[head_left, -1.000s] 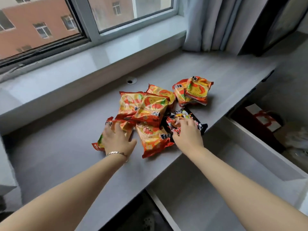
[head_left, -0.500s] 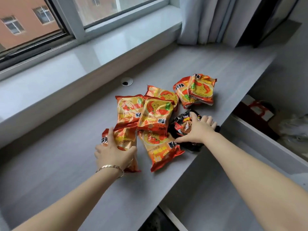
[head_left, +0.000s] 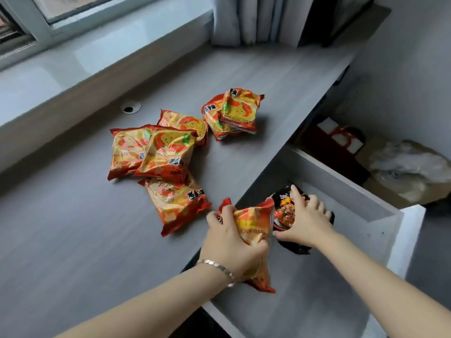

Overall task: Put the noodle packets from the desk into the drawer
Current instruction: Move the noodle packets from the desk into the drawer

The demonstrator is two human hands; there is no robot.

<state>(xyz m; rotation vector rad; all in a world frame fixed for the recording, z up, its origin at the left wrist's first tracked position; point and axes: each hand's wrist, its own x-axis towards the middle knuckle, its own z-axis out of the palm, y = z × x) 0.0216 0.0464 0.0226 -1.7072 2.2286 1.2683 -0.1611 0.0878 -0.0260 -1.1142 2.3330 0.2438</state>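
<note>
My left hand (head_left: 230, 242) grips an orange-red noodle packet (head_left: 256, 230) held over the near edge of the open grey drawer (head_left: 380, 215). My right hand (head_left: 306, 222) presses on a black noodle packet (head_left: 285, 211) inside the drawer. Several orange-red packets remain on the grey desk (head_left: 73, 240): a pile of overlapping ones (head_left: 156, 152), one below it (head_left: 175, 201), and two stacked ones (head_left: 234, 113) further back.
A window sill (head_left: 97, 52) and a curtain (head_left: 253, 18) run along the back. A cable hole (head_left: 131, 107) sits in the desk. Beyond the drawer lie a dark red box (head_left: 336, 147) and a clear plastic bag (head_left: 410, 164) on the floor.
Both hands lifted their packets off the desk and carried them right and down to the drawer. The view has tilted down toward the drawer.
</note>
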